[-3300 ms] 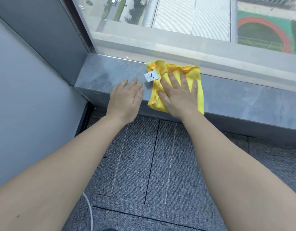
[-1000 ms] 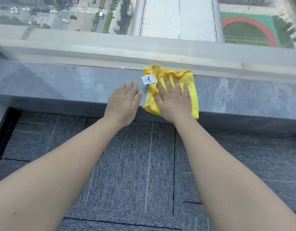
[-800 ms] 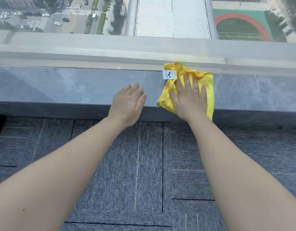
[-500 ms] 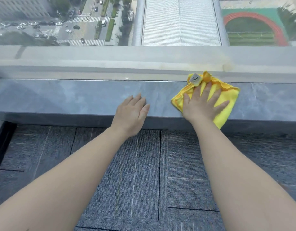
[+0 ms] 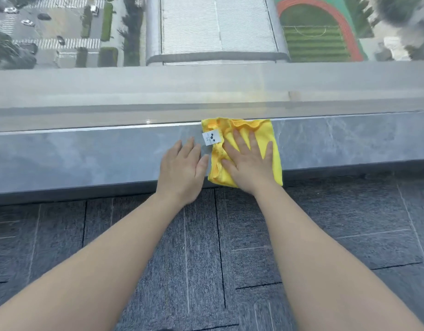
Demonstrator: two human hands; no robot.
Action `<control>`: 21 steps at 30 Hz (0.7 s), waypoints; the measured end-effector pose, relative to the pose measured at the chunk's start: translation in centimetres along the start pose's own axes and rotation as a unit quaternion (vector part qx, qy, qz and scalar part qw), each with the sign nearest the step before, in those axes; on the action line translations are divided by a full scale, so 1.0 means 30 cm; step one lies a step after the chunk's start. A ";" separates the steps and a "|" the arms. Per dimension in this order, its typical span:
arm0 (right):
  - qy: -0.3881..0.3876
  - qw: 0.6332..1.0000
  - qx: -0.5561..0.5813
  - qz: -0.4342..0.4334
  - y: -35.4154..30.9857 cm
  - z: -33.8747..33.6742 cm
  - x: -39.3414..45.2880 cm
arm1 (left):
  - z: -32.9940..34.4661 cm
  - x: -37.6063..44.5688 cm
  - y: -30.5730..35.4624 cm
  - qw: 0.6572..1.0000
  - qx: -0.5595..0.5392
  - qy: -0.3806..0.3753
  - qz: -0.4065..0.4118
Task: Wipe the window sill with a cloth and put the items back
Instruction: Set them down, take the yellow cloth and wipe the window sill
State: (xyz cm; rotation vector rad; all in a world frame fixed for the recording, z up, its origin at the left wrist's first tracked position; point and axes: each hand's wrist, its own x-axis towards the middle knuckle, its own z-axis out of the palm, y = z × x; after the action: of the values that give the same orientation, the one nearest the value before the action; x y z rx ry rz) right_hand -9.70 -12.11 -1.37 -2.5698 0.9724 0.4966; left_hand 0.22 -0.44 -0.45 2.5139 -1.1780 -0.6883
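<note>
Grey stone window sill (image 5: 91,158) runs under the glass, above carpet tiles (image 5: 206,259). Folded yellow cloth (image 5: 275,149) lies on it, reaching the glass edge, right hand (image 5: 248,163) flat and spread on top. Left hand (image 5: 183,170) rests flat, released, just beside the cloth's white tag (image 5: 211,137).

Cloth (image 5: 268,139): solid bright yellow, with a white tag (image 5: 211,137) at its 10 o'clock corner bearing small black marks. Window sill (image 5: 86,158): blue-grey stone with pale, cloudy veining, strongest toward 3 o'clock; front edge darker grey. Carpet tiles (image 5: 206,247): dark grey-blue, fine ribbed pattern, thin light stripes, black seams. Through the glass at 1 o'clock, sports field (image 5: 313,41): green stripes ringed by a red track. At 12 o'clock, roof (image 5: 218,25): white, ribbed.
</note>
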 end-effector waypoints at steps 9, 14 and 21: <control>0.030 0.984 0.031 0.175 0.277 -0.042 -0.009 | 0.041 0.095 0.161 0.999 -0.015 -0.015 0.046; 0.072 0.964 0.055 0.251 0.394 -0.076 0.043 | 0.104 0.141 0.241 0.998 -0.012 0.001 0.062; 0.088 0.975 0.043 0.201 0.310 -0.057 0.083 | 0.141 0.120 0.295 0.999 -0.022 0.029 -0.001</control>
State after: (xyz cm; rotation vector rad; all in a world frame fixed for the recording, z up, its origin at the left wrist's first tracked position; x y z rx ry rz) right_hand -13.96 -20.78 -2.78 -2.3727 1.5553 0.3210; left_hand -5.71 -9.01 -1.22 2.4815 -1.1287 -0.6299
